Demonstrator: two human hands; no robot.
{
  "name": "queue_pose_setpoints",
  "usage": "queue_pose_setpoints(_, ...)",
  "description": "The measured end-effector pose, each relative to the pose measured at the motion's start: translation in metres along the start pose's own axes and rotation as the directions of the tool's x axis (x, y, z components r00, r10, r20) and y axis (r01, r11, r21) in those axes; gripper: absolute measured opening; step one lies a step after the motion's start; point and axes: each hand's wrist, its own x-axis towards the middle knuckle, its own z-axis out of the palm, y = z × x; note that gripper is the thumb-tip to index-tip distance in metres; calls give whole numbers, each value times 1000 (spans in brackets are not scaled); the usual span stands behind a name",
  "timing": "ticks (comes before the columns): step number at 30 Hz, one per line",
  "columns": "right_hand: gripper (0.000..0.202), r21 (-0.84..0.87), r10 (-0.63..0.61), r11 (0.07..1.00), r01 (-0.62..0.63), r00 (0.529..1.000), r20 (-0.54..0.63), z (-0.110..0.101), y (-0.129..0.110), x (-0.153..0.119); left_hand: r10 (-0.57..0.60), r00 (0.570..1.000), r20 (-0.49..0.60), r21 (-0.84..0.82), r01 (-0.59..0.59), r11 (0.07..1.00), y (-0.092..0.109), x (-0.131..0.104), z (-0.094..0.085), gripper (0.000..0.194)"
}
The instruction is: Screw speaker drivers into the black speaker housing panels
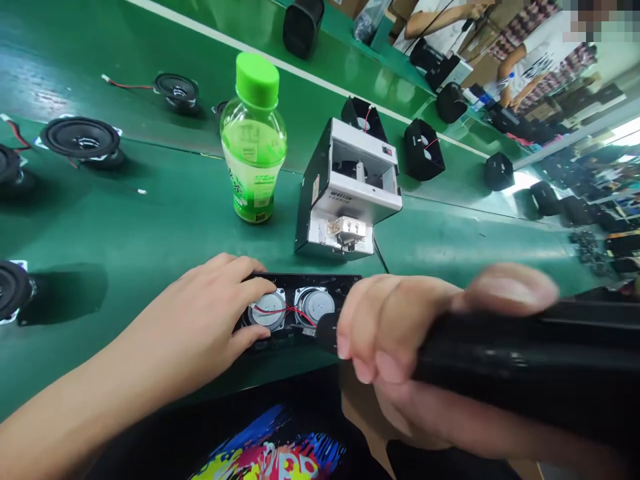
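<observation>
My left hand point(207, 317) grips the left end of a black speaker panel point(305, 280), thumb on the near edge and fingers over the far side. Two round silver-backed speaker drivers point(317, 305) are set in the panel, with red and black wires running between them. My right hand point(395, 327) is wrapped round a black electric screwdriver point(525, 360), blurred close to the camera. Its dark nose points left at the near edge of the right driver. The right hand covers the panel's right end, and I cannot tell whether the bit touches a screw.
Behind the panel stand a green-capped drink bottle point(254, 140) and a silver-and-black screw feeder point(350, 193). Loose speakers point(83, 139) lie on the left of the green bench point(165, 233). Black speaker housings point(424, 150) line the far side, where other people work.
</observation>
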Motion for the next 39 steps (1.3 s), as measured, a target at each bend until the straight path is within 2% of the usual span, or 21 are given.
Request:
queue_pose_setpoints(2, 56, 14, 23, 1000, -24, 999, 32, 4, 7, -11, -3, 1000, 6, -2, 3, 1000, 2, 2, -2, 42)
queue_pose_setpoints(4, 47, 42, 34, 998, -36, 999, 38, 9, 19, -15, -6, 1000, 16, 0, 6, 1000, 4, 3, -3, 41)
queue_pose_setpoints(6, 33, 86, 24, 996, -25, 1000, 14, 14, 31, -15, -4, 1000, 22, 4, 4, 1000, 6, 4, -3, 40)
queue_pose_setpoints(8, 29, 118, 9, 993, -7, 1000, -21, 18, 37, -13, 6, 1000, 22, 6, -6, 1000, 7, 5, -2, 39)
queue_pose_setpoints(14, 31, 147, 34, 989, -25, 998, -55, 25, 37, -11, 2, 999, 42, 18, -3, 1000, 7, 4, -3, 40)
queue_pose_setpoints(20, 27, 81, 11, 997, -7, 998, -55, 33, 38, -10, -6, 999, 40, 27, 5, 1000, 10, 3, -2, 39)
queue_pose_setpoints(25, 40, 34, -20, 999, 18, 999, 42, 31, 36, -11, -53, 998, 30, -14, 53, 998, 11, 2, 1, 38)
queue_pose_setpoints(31, 29, -5, -42, 999, 43, 991, 129, 25, 44, -19, -68, 997, 29, -23, 69, 997, 12, 2, 0, 39)
queue_pose_setpoints(39, 27, 25, -86, 996, 88, 995, -50, 46, 63, -34, -10, 1000, -14, 21, 11, 1000, 13, -3, 5, 39)
